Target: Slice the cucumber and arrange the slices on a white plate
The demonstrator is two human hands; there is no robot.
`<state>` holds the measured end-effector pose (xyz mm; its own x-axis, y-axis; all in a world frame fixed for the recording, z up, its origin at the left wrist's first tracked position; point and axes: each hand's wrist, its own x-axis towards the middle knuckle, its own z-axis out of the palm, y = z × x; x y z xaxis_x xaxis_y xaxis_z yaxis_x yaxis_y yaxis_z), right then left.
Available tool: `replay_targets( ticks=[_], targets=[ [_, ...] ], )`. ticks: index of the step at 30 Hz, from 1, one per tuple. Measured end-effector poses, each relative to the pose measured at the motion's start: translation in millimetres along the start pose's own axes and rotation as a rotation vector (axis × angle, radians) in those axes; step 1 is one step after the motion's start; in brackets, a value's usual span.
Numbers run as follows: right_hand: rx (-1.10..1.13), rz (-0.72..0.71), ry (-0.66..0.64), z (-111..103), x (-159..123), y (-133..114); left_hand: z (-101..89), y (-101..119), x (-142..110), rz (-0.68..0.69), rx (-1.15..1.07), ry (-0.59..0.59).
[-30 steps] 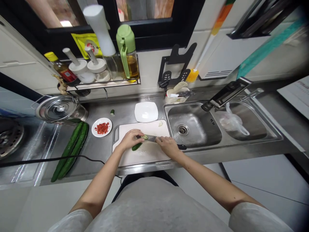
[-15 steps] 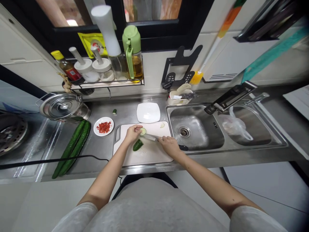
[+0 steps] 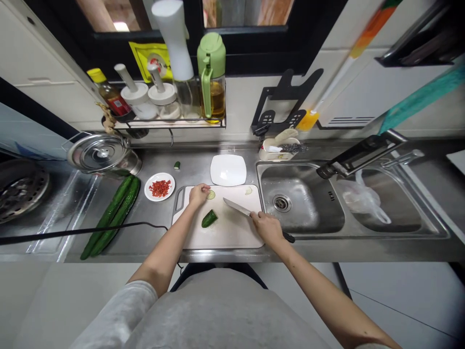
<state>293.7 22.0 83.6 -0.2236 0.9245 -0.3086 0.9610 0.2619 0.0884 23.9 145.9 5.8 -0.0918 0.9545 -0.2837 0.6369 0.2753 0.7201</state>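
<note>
My left hand (image 3: 198, 195) is at the upper left of the white cutting board (image 3: 236, 235), its fingers closed at the edge of a round, pale green cucumber slice (image 3: 211, 194). My right hand (image 3: 268, 227) grips a kitchen knife (image 3: 237, 207) by its black handle; the blade points up and left over the board, apart from the cucumber. Below the slice lies a short cucumber piece (image 3: 209, 219) with dark green skin. A thin pale piece of cucumber (image 3: 248, 191) sits near the board's top right corner.
Behind the board is a white square plate (image 3: 228, 169). To the left are a plate of chopped red bits (image 3: 160, 188), a cucumber end (image 3: 177, 165), two whole cucumbers (image 3: 112, 213) and a lidded steel pot (image 3: 103, 154). A double sink (image 3: 301, 194) lies right. A black cable crosses the left counter.
The knife has moved right, away from the slice and the short cucumber piece. My left hand and the slice have shifted slightly left on the board. The camera view has shifted too.
</note>
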Motion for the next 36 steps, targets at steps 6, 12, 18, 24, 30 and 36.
replay_targets(
  ticks=[6,12,18,24,30,36],
  targets=[
    [0.029,0.013,-0.009,5,1,3,1.5,3,-1,0.031,0.166,0.056],
    [0.065,0.029,-0.057,3,2,2,2.0,0,-2,0.123,0.199,0.087],
    [0.287,0.148,-0.166,-4,1,-22,-3.1,2,-32,0.171,0.008,0.306],
    [0.411,0.022,-0.248,-13,-4,-61,5.2,-17,-113,0.419,-0.013,0.281],
    [0.385,-0.015,-0.217,-24,-7,-86,14.8,-38,-131,0.564,0.091,0.199],
    [0.337,-0.019,-0.235,-23,-10,-97,15.8,-44,-125,0.587,0.135,0.201]
  ],
)
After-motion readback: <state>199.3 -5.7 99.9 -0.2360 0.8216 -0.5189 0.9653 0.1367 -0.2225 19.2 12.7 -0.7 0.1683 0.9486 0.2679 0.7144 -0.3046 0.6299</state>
